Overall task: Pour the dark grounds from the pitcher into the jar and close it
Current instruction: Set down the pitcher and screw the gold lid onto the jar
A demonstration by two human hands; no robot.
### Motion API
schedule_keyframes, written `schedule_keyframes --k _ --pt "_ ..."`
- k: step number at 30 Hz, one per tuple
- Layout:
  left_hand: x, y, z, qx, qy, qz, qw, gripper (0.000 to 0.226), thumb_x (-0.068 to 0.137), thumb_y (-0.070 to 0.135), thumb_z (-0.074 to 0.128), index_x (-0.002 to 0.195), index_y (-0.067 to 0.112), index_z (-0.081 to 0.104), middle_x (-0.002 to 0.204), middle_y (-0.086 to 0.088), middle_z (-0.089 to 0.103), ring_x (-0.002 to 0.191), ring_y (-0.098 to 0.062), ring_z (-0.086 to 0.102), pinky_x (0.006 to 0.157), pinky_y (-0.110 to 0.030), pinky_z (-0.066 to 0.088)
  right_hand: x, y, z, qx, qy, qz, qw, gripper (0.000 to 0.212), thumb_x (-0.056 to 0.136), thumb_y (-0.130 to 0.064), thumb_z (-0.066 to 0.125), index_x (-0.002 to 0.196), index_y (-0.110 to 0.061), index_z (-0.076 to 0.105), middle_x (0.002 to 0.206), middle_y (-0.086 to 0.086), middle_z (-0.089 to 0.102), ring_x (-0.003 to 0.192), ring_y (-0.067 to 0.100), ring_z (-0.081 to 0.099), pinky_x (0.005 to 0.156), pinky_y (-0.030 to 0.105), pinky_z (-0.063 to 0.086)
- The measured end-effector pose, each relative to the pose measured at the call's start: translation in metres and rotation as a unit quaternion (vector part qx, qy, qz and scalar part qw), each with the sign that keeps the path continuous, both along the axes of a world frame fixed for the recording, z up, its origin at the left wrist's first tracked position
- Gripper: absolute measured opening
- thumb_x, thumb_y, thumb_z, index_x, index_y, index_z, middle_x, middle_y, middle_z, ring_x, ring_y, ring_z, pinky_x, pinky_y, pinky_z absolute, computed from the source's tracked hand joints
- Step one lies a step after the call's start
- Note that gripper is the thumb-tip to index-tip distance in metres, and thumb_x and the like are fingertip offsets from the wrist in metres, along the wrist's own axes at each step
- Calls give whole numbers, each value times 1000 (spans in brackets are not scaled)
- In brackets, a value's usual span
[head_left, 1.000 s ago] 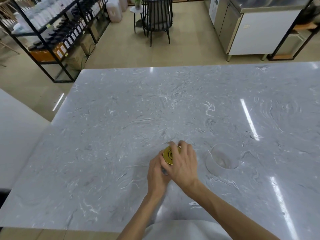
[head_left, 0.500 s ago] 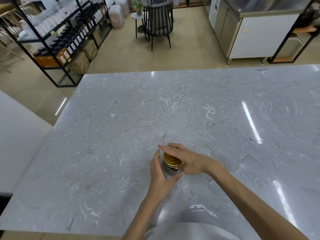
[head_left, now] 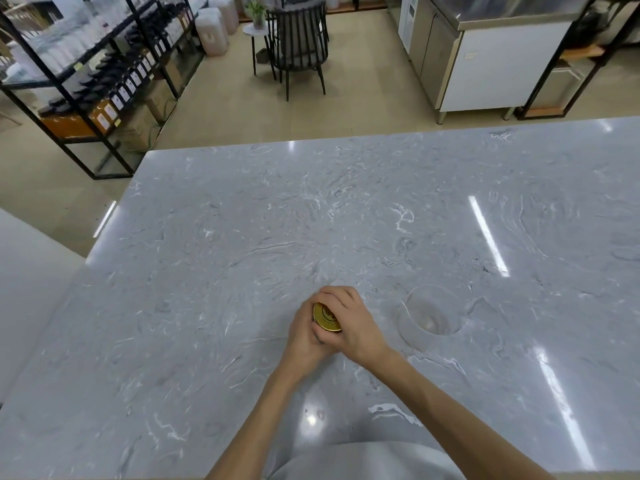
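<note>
Two hands meet low in the frame's centre: the left hand [head_left: 304, 337] wraps the upright jar [head_left: 320, 336], apparently steadying it, while the right hand [head_left: 349, 323] grips its gold lid [head_left: 325, 318] from above, the clear pitcher [head_left: 431, 315] just right.

We find the jar [head_left: 320, 336] on the surface [head_left: 207, 271], near its front edge, between our hands: left hand [head_left: 304, 341], right hand [head_left: 356, 327]. The pitcher [head_left: 433, 315] stands just right of them.

Likely shop, stocked shelving [head_left: 104, 81], steel counter [head_left: 485, 57]
</note>
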State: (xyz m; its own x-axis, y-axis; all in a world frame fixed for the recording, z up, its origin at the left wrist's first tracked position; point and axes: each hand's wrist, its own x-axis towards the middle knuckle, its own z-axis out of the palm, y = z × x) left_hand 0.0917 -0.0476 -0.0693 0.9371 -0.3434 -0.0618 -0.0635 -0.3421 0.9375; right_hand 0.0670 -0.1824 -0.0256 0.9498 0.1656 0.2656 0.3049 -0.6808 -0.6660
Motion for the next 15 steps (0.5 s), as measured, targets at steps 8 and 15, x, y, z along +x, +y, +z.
schedule_keyframes --k 8,15 --pt "2 -5 2 95 -12 11 995 64 70 40 88 124 46 54 110 19 70 97 -1 70 79 -41 64 1 -8 4 -17 32 10 999 66 81 -47 73 137 -20 51 139 -1 52 130 25 40 111 36 32" --pt "-12 13 11 119 -53 -60 990 127 66 50 93 148 70 -2 163 25 14 154 -12 19 122 -40 22 -49 -117 16 -120 62 -174 975 103 74 -80 51 155 -29 14 161 4 20 147 30 12 119 51 13"
